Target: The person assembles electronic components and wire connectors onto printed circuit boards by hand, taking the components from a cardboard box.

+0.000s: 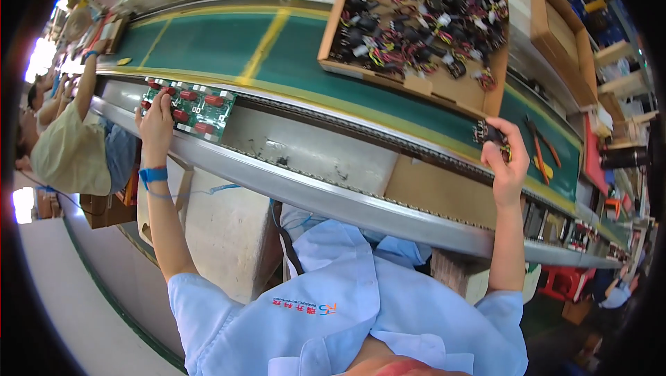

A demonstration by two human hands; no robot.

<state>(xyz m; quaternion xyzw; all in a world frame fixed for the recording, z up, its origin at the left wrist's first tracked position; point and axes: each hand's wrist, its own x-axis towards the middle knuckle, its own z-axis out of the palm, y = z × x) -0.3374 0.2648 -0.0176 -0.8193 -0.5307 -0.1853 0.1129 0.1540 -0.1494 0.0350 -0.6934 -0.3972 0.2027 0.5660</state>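
My left hand [156,121] is closed at the left part of a green circuit board [223,123], its fingertips over the board's red block-shaped parts. The board lies across the rails of the line, in front of the green belt. Well off to the right, my right hand [508,161] pinches a small black part with thin wires [491,133], raised near the belt's front rail; its exact kind is partly hidden by the fingers. A blue wrist strap [153,175] with a coiled cord is on my left wrist.
A cardboard box [416,84] full of black wired parts stands on the green belt [208,41]. Orange-handled pliers [540,150] lie right of my right hand. Another open carton [562,29] is at the far right. A person in a yellowish shirt [73,154] works at left.
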